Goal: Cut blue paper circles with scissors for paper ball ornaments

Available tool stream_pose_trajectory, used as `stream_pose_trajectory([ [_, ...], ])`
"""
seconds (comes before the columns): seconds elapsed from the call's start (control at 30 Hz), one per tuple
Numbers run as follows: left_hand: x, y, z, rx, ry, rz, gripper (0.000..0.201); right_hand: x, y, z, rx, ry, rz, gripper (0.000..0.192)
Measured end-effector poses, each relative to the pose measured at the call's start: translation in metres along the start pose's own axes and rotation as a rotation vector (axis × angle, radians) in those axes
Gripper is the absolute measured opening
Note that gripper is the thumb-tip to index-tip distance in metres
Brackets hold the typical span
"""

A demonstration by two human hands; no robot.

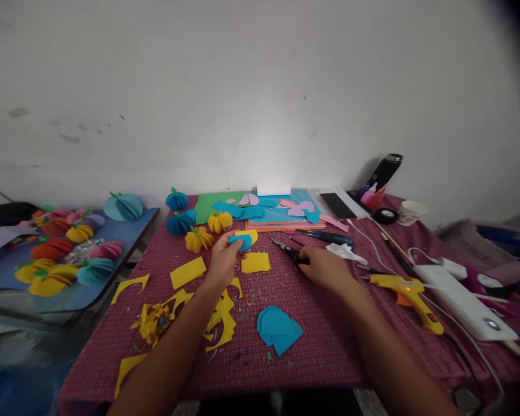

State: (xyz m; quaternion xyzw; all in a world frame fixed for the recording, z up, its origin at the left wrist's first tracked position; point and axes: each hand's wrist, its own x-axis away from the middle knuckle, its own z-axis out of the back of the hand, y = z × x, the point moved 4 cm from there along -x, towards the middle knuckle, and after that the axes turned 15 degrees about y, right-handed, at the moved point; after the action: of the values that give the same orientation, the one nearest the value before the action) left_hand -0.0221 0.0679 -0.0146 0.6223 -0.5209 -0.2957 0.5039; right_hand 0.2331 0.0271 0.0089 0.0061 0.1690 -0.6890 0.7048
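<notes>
My left hand pinches a blue paper piece together with a yellow paper piece that has a rounded end. In my right hand are scissors with black handles, their blades pointing to the upper left. Below my left hand's fingers lies a yellow paper rectangle; another stack of yellow paper is to its left. Nearer to me rests a pile of blue paper pieces with rounded edges. Yellow paper scraps surround my left forearm.
Yellow paper pumpkins and blue paper pumpkins stand at the back left. On the right are a yellow glue gun, a white power strip, a phone and a paper cup. More pumpkins cover a blue table.
</notes>
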Motion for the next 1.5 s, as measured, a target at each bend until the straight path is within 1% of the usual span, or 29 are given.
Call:
stream_pose_trajectory([
  [0.1,0.001,0.000,0.000,-0.019,0.000,0.002,0.051,0.000,0.001,0.002,-0.025,0.009,0.032,0.020],
  [0.2,0.002,0.001,-0.002,-0.061,-0.009,-0.030,0.046,-0.001,-0.002,0.006,-0.083,0.117,0.085,0.022],
  [0.3,0.008,0.003,-0.007,-0.190,-0.081,-0.094,0.036,-0.003,-0.016,0.010,-0.304,0.261,0.109,0.023],
  [0.37,0.014,0.005,-0.012,-0.265,-0.170,-0.133,0.031,-0.004,-0.031,0.011,-0.512,0.301,0.111,0.026],
  [0.4,0.018,0.006,-0.015,-0.284,-0.221,-0.147,0.029,-0.005,-0.040,0.010,-0.606,0.292,0.119,0.028],
  [0.47,0.025,0.008,-0.019,-0.291,-0.311,-0.163,0.027,-0.007,-0.059,0.007,-0.768,0.220,0.146,0.033],
  [0.5,0.027,0.009,-0.020,-0.289,-0.339,-0.166,0.027,-0.009,-0.067,0.004,-0.824,0.184,0.149,0.031],
  [0.57,0.029,0.010,-0.020,-0.288,-0.363,-0.166,0.028,-0.013,-0.077,-0.001,-0.894,0.137,0.136,0.018],
  [0.6,0.028,0.010,-0.020,-0.294,-0.365,-0.170,0.029,-0.015,-0.078,-0.004,-0.921,0.123,0.116,0.014],
  [0.7,0.026,0.008,-0.019,-0.341,-0.388,-0.212,0.029,-0.018,-0.073,-0.015,-0.977,0.108,0.035,0.013],
  [0.8,0.026,0.004,-0.020,-0.396,-0.421,-0.243,0.027,-0.016,-0.066,-0.022,-0.972,0.119,0.004,0.013],
  [0.93,0.027,0.003,-0.020,-0.398,-0.418,-0.210,0.026,-0.012,-0.061,-0.024,-0.977,0.164,-0.019,0.012],
  [1.0,0.027,0.003,-0.021,-0.382,-0.417,-0.185,0.026,-0.011,-0.060,-0.024,-1.001,0.159,-0.038,0.011],
  [1.17,0.027,-0.001,-0.021,-0.344,-0.413,-0.128,0.027,-0.009,-0.060,-0.029,-1.148,0.055,-0.110,0.011],
  [1.3,0.025,-0.004,-0.020,-0.377,-0.399,-0.164,0.023,-0.009,-0.060,-0.032,-1.241,-0.003,-0.156,0.017],
  [1.4,0.019,-0.004,-0.016,-0.422,-0.344,-0.220,0.019,-0.009,-0.060,-0.031,-1.240,-0.057,-0.152,0.021],
  [1.5,0.010,-0.002,-0.009,-0.417,-0.211,-0.277,0.022,-0.010,-0.054,-0.026,-1.103,-0.058,-0.108,0.016],
])
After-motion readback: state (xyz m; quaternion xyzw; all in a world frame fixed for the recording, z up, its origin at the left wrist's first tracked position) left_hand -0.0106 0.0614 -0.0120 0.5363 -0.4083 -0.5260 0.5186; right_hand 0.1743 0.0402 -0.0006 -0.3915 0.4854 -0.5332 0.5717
